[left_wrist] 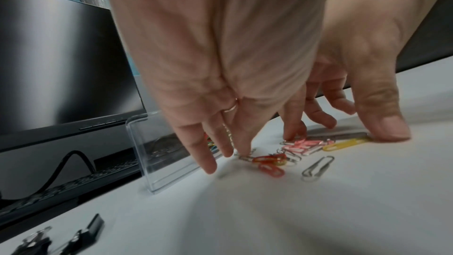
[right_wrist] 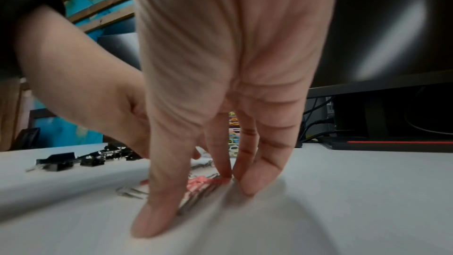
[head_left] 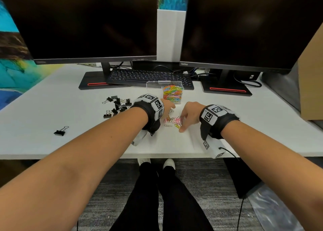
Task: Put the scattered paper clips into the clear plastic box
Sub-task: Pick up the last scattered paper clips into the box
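Observation:
Scattered coloured paper clips (head_left: 173, 122) lie in a small heap on the white desk (head_left: 70, 143), just in front of the clear plastic box (head_left: 172, 93). The box is nearly full of coloured clips, its lid tipped open behind it. My left hand (head_left: 170, 108) reaches down at the heap's far left side. In the left wrist view its fingertips (left_wrist: 245, 152) pinch a silver clip (left_wrist: 246, 156) linked to red ones (left_wrist: 268, 159). My right hand (head_left: 180, 124) presses straight fingers (right_wrist: 250, 187) onto the pink clips (right_wrist: 203, 181), its thumb (left_wrist: 392, 129) by a yellow clip (left_wrist: 343, 143).
A cluster of black binder clips (head_left: 117, 106) lies left of my left wrist, and a single one (head_left: 61, 131) sits nearer the desk's front left. Behind the box are a keyboard (head_left: 150, 77) and two dark monitors (head_left: 87, 21). A cardboard box (head_left: 311, 84) stands at the right.

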`<move>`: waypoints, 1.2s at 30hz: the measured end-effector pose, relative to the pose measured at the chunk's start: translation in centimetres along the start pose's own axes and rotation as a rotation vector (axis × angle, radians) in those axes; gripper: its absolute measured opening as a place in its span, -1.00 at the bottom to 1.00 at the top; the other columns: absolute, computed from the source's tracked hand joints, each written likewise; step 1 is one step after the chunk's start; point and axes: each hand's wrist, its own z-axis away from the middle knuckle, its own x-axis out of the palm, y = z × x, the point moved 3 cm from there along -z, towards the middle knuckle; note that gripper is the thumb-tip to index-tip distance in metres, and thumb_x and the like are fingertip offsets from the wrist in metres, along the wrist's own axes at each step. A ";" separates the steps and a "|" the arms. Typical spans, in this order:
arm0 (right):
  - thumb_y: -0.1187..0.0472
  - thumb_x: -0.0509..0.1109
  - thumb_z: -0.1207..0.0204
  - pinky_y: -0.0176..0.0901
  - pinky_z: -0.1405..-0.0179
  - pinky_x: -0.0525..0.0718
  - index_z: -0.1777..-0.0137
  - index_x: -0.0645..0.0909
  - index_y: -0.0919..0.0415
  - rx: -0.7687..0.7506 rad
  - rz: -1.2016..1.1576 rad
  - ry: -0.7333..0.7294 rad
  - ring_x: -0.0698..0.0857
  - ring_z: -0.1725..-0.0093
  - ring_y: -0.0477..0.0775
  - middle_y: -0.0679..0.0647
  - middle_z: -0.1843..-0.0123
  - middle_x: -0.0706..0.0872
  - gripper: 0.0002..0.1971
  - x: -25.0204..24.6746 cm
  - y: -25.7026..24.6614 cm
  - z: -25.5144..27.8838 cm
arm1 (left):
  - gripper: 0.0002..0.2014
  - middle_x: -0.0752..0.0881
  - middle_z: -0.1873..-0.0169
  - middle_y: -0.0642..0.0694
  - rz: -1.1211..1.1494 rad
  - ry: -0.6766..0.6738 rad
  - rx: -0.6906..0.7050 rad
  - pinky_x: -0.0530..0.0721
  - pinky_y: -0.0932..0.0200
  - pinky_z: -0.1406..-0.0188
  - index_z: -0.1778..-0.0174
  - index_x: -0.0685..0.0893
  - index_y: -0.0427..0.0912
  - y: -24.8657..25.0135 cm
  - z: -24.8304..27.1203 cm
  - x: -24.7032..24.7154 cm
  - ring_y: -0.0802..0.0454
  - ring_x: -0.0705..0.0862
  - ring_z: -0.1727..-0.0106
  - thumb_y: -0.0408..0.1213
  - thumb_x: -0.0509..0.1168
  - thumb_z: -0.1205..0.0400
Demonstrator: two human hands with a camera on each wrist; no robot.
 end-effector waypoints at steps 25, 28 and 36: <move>0.16 0.58 -0.34 -0.29 0.09 0.57 -0.10 0.78 0.18 -0.069 -0.047 0.108 0.67 0.11 -0.08 0.05 -0.03 0.83 -0.68 -0.9 -1.3 -0.9 | -0.46 0.68 -0.29 -0.04 0.193 0.021 0.020 0.54 0.21 -0.31 -0.43 0.54 -0.14 -1.9 0.0 0.4 0.02 0.66 -0.28 -0.27 0.47 -0.50; 0.10 0.58 -0.35 -0.20 -0.01 0.66 -0.18 0.73 0.23 -0.046 -0.066 0.134 0.71 -0.03 0.06 0.09 -0.10 0.79 -0.59 -1.2 -1.2 -0.7 | -0.37 0.68 -0.26 -0.01 0.202 0.040 -0.004 0.57 0.15 -0.30 -0.44 0.52 -0.14 -2.5 0.2 0.6 0.01 0.66 -0.24 -0.02 0.48 -0.47; -0.05 0.57 -0.34 -0.36 0.25 0.52 -0.35 0.62 0.18 -0.109 -0.003 0.012 0.64 0.01 0.02 0.10 -0.15 0.76 -0.40 -0.5 -2.6 -0.3 | -0.26 0.69 -0.19 -0.03 0.117 0.027 -0.097 0.64 0.07 -0.24 -0.30 0.64 -0.14 -3.0 -0.2 1.6 -0.02 0.66 -0.18 0.20 0.54 -0.27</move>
